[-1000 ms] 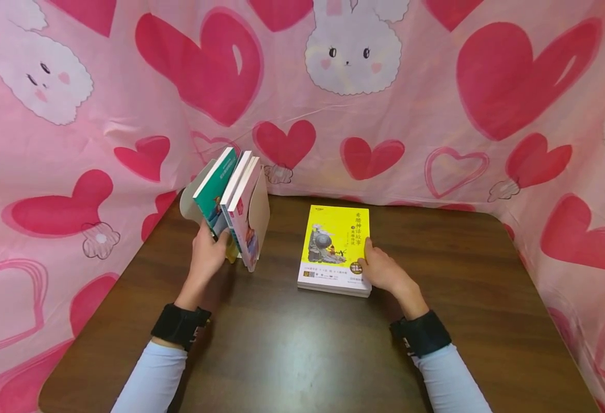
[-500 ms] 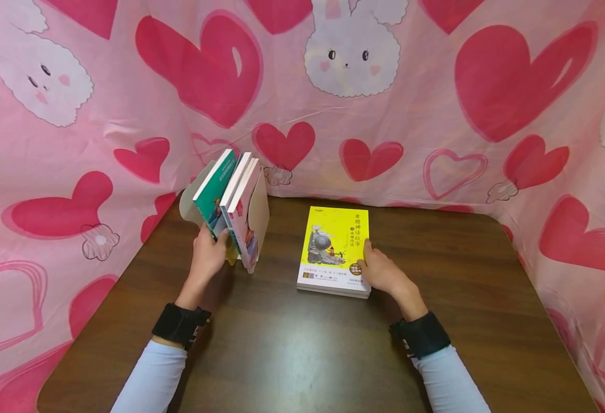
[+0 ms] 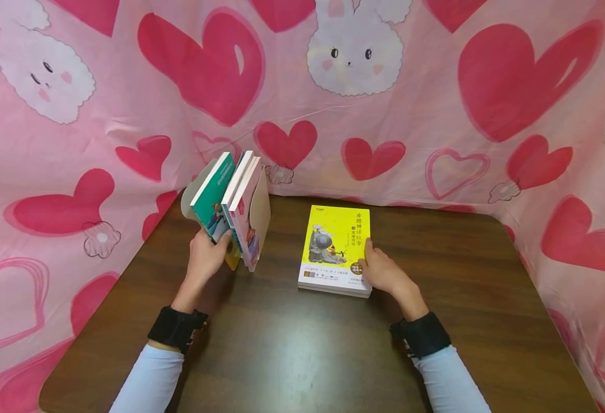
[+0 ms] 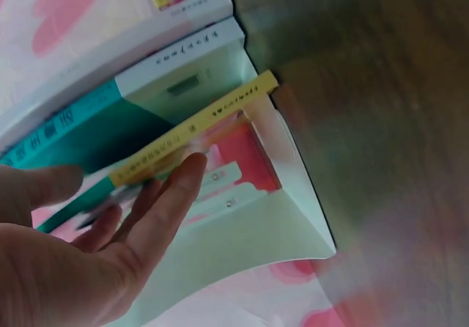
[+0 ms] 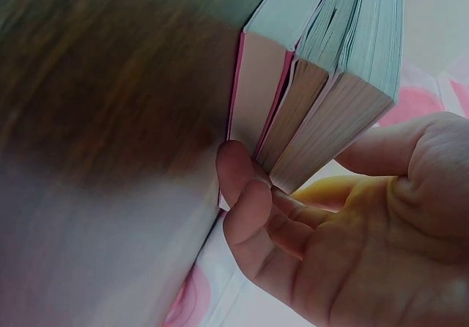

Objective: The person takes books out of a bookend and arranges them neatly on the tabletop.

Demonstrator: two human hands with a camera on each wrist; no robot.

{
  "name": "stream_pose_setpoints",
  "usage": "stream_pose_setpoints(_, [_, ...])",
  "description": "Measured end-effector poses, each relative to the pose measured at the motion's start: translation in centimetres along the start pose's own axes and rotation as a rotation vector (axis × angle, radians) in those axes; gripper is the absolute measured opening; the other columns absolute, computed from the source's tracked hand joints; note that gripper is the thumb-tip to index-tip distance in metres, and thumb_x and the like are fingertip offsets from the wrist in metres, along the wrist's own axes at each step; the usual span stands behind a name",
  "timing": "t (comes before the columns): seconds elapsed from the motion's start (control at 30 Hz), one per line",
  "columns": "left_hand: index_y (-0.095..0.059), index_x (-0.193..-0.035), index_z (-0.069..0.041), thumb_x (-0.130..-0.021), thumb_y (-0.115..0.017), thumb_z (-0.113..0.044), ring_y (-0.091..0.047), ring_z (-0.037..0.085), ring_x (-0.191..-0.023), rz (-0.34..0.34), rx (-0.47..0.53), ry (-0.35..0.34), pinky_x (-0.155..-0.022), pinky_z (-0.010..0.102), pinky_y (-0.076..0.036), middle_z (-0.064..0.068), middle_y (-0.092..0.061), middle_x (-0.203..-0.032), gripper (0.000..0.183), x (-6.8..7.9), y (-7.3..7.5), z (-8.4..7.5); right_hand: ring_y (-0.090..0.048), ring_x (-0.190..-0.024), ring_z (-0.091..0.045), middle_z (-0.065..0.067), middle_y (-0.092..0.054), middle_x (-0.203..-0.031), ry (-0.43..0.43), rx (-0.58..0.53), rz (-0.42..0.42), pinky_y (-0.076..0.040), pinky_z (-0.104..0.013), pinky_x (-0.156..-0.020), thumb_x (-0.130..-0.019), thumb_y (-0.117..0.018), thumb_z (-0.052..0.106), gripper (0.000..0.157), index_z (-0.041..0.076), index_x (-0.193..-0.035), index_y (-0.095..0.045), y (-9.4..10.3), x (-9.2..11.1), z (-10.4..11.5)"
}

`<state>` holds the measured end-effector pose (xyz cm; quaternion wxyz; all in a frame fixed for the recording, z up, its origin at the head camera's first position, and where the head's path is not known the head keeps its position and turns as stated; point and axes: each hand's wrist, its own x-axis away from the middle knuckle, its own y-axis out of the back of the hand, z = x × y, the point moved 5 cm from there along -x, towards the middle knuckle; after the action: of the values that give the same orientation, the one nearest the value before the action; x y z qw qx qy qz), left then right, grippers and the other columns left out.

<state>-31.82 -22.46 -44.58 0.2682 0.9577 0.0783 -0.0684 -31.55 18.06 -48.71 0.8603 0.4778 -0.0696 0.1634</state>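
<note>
My left hand [image 3: 206, 255] pinches a thin green book [image 3: 214, 198] by its near spine edge, thumb on one side and fingers on the other. In the left wrist view its spine [image 4: 198, 127] is yellow towards the bottom and green above. The book leans left inside a cream book holder [image 3: 262, 212], apart from the upright books [image 3: 245, 223] on its right. My right hand [image 3: 387, 272] grips the right edge of a flat stack topped by a yellow book [image 3: 335, 235]. Up close, its thumb lies on the cover side, with fingertips at the lowest book's edge [image 5: 256, 89].
Both stand on a dark brown wooden table [image 3: 302, 350], the holder at the back left and the stack right of it. A pink curtain [image 3: 292, 74] with hearts and rabbits hangs right behind the table and along its sides.
My left hand has shifted slightly left with the green book, and the gap between it and the upright books has widened. My right hand and the stack look unmoved.
</note>
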Motion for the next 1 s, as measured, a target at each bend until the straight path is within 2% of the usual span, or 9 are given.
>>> stream_pose_setpoints(0.2, [-0.042,-0.155,0.003,-0.107,-0.063,-0.020,-0.057,0.050,-0.132,-0.014,0.001,0.027,-0.101,0.062,-0.050,0.029,-0.055,-0.148,0.057,-0.6,0.2,0.3,-0.051,-0.122,-0.042,-0.036,-0.036,-0.156,-0.001,-0.011,0.008,-0.046,-0.056,-0.103,-0.110,-0.053,0.024,0.077,-0.010,-0.163,-0.009,0.0,0.0,-0.2])
stream_pose_setpoints(0.4, [-0.042,-0.156,0.002,-0.107,-0.062,-0.018,-0.056,0.050,-0.133,-0.028,0.009,0.004,-0.101,0.064,-0.050,0.028,-0.054,-0.149,0.056,-0.7,-0.1,0.3,-0.051,-0.121,-0.042,-0.036,-0.036,-0.156,0.005,-0.016,-0.001,-0.046,-0.055,-0.102,-0.110,-0.053,0.024,0.077,-0.011,-0.163,-0.008,0.0,0.1,-0.2])
stream_pose_setpoints(0.73, [-0.043,-0.156,0.002,-0.109,-0.060,-0.018,-0.057,0.047,-0.133,-0.052,0.012,-0.059,-0.102,0.061,-0.049,0.025,-0.055,-0.150,0.054,-0.2,-0.3,0.0,-0.051,-0.121,-0.042,-0.036,-0.036,-0.156,-0.002,-0.016,-0.005,-0.046,-0.054,-0.100,-0.110,-0.051,0.023,0.076,-0.011,-0.163,-0.008,0.2,0.0,0.0])
stream_pose_setpoints(1.0, [-0.043,-0.156,0.004,-0.110,-0.058,-0.018,-0.057,0.049,-0.131,-0.057,0.029,-0.051,-0.101,0.063,-0.049,0.027,-0.056,-0.148,0.053,0.6,-0.3,-0.3,-0.050,-0.123,-0.041,-0.034,-0.035,-0.158,-0.009,-0.027,-0.002,-0.044,-0.057,-0.108,-0.110,-0.052,0.025,0.078,-0.008,-0.164,-0.006,0.0,0.2,-0.2])
